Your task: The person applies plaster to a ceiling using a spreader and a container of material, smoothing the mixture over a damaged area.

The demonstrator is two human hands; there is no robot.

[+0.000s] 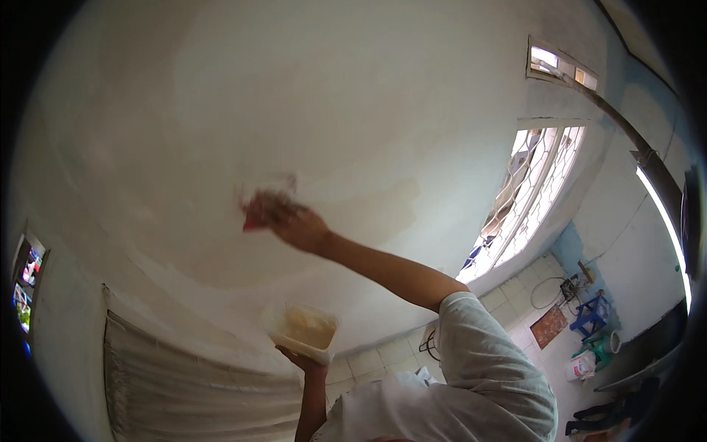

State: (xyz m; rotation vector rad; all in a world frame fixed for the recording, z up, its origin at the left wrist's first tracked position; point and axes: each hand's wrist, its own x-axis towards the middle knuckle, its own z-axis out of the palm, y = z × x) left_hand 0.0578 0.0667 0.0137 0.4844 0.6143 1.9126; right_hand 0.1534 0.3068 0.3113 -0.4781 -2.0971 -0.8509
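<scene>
In front of a pale wall (309, 103), my right hand (298, 225) is raised with the arm stretched out. Its fingers are closed around a red tool (252, 219), smeared by motion, so its exact kind and whether it touches the wall cannot be told. Lower down, my left hand (311, 362) supports a whitish plastic tub (331, 349) from below. Inside the tub lies a pale, cream-coloured paste (305, 324). A darker, beige patch (390, 210) marks the wall to the right of my right hand.
A grey-beige curtain (184, 383) hangs at the lower left. To the right is a barred window (526, 195). On the tiled floor stand a blue stool (589, 315), a green chair (602, 350) and a white bucket (580, 366). A long pole (618, 118) slants across the upper right.
</scene>
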